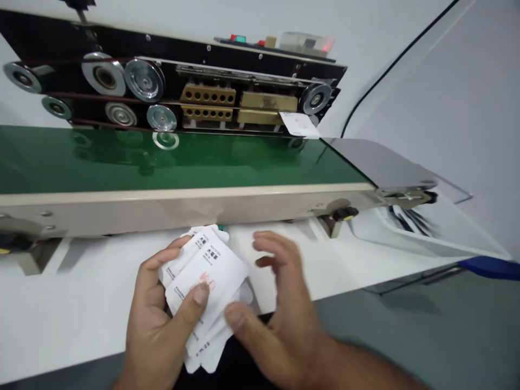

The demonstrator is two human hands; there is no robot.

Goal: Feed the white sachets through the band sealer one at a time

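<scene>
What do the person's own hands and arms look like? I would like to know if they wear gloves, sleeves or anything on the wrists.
The left hand and the right hand are bare, with no gloves, and no ring or watch shows. The right forearm is also bare, with no sleeve in view. The right hand is slightly blurred.

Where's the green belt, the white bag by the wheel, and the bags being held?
green belt [182, 162], head view, top surface
white bag [298, 124], head view, flat face
stack of bags [207, 281], head view, top bag
</scene>
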